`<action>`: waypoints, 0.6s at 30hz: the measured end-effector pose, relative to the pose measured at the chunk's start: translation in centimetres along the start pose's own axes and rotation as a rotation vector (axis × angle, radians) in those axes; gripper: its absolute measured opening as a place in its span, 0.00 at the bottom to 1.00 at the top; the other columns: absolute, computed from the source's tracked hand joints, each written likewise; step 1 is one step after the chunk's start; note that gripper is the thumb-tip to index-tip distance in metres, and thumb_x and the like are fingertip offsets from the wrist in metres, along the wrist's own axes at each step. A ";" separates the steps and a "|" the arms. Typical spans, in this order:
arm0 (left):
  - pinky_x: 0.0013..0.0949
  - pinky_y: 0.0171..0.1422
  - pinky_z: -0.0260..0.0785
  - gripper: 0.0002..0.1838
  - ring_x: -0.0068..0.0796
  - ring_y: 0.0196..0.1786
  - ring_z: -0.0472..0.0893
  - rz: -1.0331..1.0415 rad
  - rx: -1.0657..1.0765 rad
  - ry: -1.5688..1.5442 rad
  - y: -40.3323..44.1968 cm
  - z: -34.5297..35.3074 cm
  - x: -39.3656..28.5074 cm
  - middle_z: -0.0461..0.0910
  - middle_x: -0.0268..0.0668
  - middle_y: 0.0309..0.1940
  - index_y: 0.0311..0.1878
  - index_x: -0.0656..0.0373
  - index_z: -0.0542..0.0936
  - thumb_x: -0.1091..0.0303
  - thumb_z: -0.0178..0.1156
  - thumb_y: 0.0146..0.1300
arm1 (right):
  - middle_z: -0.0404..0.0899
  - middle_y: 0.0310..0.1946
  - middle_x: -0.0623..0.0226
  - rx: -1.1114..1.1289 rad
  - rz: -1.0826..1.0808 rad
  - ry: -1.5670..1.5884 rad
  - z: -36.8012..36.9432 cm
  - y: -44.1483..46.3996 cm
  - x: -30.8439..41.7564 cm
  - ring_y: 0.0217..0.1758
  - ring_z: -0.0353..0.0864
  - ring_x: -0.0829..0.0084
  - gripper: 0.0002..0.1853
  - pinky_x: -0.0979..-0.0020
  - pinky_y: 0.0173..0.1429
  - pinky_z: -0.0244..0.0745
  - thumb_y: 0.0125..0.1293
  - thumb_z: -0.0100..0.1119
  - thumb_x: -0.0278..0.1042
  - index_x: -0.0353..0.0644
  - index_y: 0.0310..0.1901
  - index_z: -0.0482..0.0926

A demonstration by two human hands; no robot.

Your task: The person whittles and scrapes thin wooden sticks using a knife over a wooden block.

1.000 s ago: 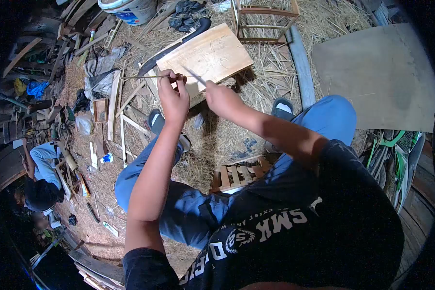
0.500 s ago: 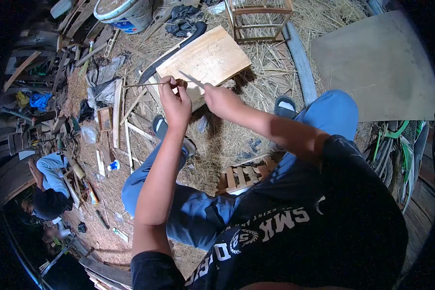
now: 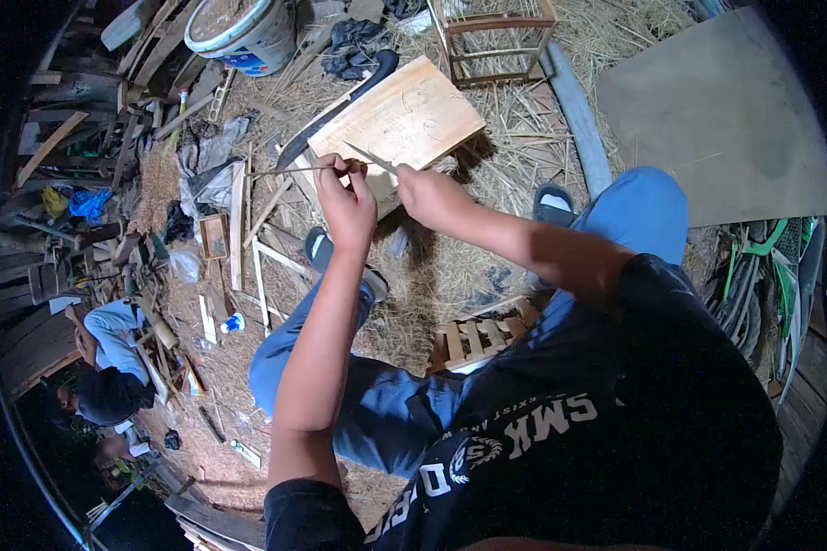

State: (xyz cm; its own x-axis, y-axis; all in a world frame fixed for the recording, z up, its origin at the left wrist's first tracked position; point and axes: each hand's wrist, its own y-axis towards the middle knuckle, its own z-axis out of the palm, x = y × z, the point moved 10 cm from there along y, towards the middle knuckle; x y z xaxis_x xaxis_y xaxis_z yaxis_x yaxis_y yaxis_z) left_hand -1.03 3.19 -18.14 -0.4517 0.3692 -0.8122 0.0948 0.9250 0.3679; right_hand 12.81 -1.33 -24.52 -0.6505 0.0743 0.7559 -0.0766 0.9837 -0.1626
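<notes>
My left hand (image 3: 347, 204) is closed round a thin wooden stick (image 3: 280, 172), whose long end points out to the left. Close beside it, my right hand (image 3: 432, 195) grips a knife (image 3: 369, 157) by its handle, which my fingers hide. The blade slants up and left, just right of the left fingertips; I cannot tell whether it touches the stick. Both hands are above the near edge of a pale wooden block (image 3: 404, 110). Along the block's far left side lies a long dark curved tool (image 3: 340, 108), perhaps a sheath or a big blade.
A bucket (image 3: 248, 41) and a small wooden frame (image 3: 501, 46) stand at the back. A flat board (image 3: 717, 119) lies at right. Scrap wood and straw cover the ground. Another person (image 3: 115, 367) sits at far left. A slatted wooden piece (image 3: 478, 340) is between my legs.
The view has shifted slightly, moving the whole scene a little right and down. Both hands keep their grip, and the knife blade stays near the left fingers.
</notes>
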 end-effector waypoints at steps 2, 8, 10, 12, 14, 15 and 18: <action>0.36 0.50 0.76 0.09 0.39 0.42 0.80 -0.070 -0.043 -0.105 -0.3 -0.3 0.4 0.69 0.45 0.41 0.43 0.67 0.65 0.86 0.54 0.66 | 0.84 0.33 0.45 0.014 0.027 -0.026 1.0 0.5 -3.4 0.40 0.85 0.41 0.12 0.42 0.46 0.78 0.73 0.46 0.35 0.37 0.45 0.77; 0.35 0.47 0.78 0.08 0.37 0.41 0.80 -0.043 -0.016 0.029 -0.3 -0.7 -0.3 0.68 0.44 0.41 0.43 0.68 0.64 0.88 0.51 0.66 | 0.80 0.28 0.41 -0.014 -0.056 -0.036 -0.6 0.1 0.4 0.35 0.82 0.39 0.11 0.41 0.43 0.74 0.74 0.46 0.35 0.36 0.40 0.73; 0.35 0.48 0.79 0.09 0.38 0.41 0.80 -0.020 -0.020 0.040 -0.4 -0.7 -1.0 0.68 0.45 0.41 0.42 0.68 0.64 0.88 0.52 0.65 | 0.82 0.30 0.43 0.024 0.009 -0.074 1.1 0.5 -3.2 0.37 0.84 0.40 0.11 0.41 0.44 0.76 0.73 0.45 0.36 0.37 0.44 0.74; 0.35 0.48 0.79 0.09 0.38 0.41 0.80 -0.016 -0.011 0.043 -0.1 -0.4 -1.2 0.67 0.44 0.41 0.42 0.68 0.64 0.88 0.52 0.65 | 0.84 0.33 0.44 0.029 0.016 -0.069 2.0 0.9 -3.8 0.39 0.85 0.41 0.12 0.43 0.45 0.78 0.72 0.46 0.35 0.36 0.47 0.74; 0.35 0.48 0.79 0.09 0.38 0.40 0.80 -0.036 -0.014 0.045 -0.5 -0.5 -0.9 0.67 0.44 0.41 0.41 0.68 0.63 0.89 0.52 0.65 | 0.84 0.34 0.43 0.046 -0.001 -0.052 0.8 -0.2 -0.6 0.40 0.84 0.41 0.12 0.43 0.46 0.78 0.72 0.46 0.34 0.35 0.47 0.75; 0.35 0.47 0.79 0.09 0.38 0.40 0.80 -0.032 -0.027 0.045 -0.5 -0.6 -1.0 0.67 0.44 0.42 0.41 0.68 0.63 0.89 0.52 0.65 | 0.84 0.36 0.41 0.055 -0.019 -0.036 0.2 -0.4 0.5 0.41 0.84 0.40 0.13 0.43 0.47 0.78 0.72 0.46 0.34 0.34 0.46 0.76; 0.35 0.47 0.80 0.10 0.38 0.40 0.80 -0.031 -0.033 0.029 -0.7 -0.4 -1.5 0.67 0.45 0.43 0.41 0.68 0.63 0.89 0.53 0.65 | 0.84 0.34 0.42 0.066 0.087 -0.048 1.2 0.4 -2.6 0.40 0.84 0.40 0.13 0.42 0.46 0.77 0.73 0.45 0.35 0.35 0.45 0.77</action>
State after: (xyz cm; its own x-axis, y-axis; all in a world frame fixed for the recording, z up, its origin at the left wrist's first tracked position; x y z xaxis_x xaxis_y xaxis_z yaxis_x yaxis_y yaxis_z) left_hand -0.80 1.92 -17.02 -0.4796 0.3371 -0.8101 0.0508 0.9324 0.3579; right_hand 13.53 -1.31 -27.33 -0.6919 0.1498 0.7063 -0.0665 0.9609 -0.2689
